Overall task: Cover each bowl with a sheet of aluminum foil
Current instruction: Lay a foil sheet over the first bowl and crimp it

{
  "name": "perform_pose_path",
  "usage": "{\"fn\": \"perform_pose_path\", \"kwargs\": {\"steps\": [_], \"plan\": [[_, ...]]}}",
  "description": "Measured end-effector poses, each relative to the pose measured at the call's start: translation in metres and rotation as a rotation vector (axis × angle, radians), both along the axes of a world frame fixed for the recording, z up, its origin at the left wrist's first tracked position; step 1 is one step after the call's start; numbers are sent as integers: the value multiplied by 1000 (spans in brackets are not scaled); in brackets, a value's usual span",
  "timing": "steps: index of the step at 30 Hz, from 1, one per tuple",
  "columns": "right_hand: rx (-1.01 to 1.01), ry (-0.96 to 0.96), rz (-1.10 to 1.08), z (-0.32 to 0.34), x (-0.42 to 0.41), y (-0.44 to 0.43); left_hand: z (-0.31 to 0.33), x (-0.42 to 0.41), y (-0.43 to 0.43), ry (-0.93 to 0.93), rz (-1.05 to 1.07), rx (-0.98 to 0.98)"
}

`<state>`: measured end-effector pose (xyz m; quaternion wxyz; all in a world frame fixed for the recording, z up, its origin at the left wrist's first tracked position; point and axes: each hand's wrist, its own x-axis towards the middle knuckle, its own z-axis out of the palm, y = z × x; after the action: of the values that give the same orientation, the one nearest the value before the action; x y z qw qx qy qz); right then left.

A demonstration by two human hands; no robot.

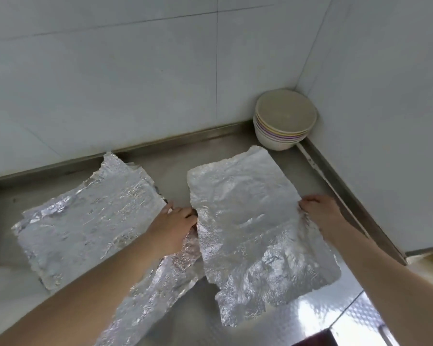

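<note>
Step in hand, by the look of it: taking one sheet (255,221) for the first bowl. Sheet just in front of bowls (283,121), far corner close to them but not touching; seems lifted off counter (175,176), crinkled, near end sagging. Left hand (178,221) at sheet's left edge, in front and left of bowls, fingers curled, pinching the foil. Right hand (320,211) at the right edge, straight in front of bowls, fingertips bunched together, pinching the foil; thumb hidden. Pile (90,221) of more foil on counter well left of bowls, partly under left forearm. Bowls nested upright in the corner, none covered, untouched. Task barely begun. Next move, probably: freeing one hand or laying sheet down, pulling one bowl out and setting it in front of bowls, then centring sheet over its rim and pressing edges down all round. Thin foil, so gentle pull only, likely to tear if tugged between both hands
</note>
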<state>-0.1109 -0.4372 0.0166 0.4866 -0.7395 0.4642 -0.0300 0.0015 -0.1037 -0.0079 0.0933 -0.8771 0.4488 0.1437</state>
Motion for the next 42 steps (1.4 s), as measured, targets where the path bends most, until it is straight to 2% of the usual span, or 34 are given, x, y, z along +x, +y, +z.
{"fn": "perform_pose_path", "kwargs": {"steps": [3,7,11,13,16,20,21,23,25,28,33,38,42], "plan": [[26,16,39,-10,1,6,-3,-15,40,16,29,-187],[56,18,-37,-24,0,10,-5,-34,55,35,133,-380],[-2,24,-17,-26,1,13,-9,-49,31,-44,-73,-295],[-40,34,67,-26,0,11,-12,-49,17,-78,-102,-256],[-288,63,347,-27,-14,4,-15,-48,10,-133,-121,-209],[-816,225,1038,-16,-40,-6,-18,-48,5,-167,-204,-190],[-947,197,1189,-16,-45,-8,-18,-47,4,-170,-210,-207],[-1048,193,1411,-24,-56,-17,-22,-47,2,-163,-210,-267],[-1019,205,1513,-34,-65,-24,-26,-46,4,-109,-187,-319],[-970,167,1553,-39,-65,-26,-36,-45,11,27,-92,-402],[-867,112,1625,-30,-59,-35,-25,-39,9,299,251,-518],[-786,211,1663,-20,-54,-37,-20,-33,6,414,386,-545],[-760,-15,1510,-31,-53,-38,-15,-30,2,539,548,-582]]}}
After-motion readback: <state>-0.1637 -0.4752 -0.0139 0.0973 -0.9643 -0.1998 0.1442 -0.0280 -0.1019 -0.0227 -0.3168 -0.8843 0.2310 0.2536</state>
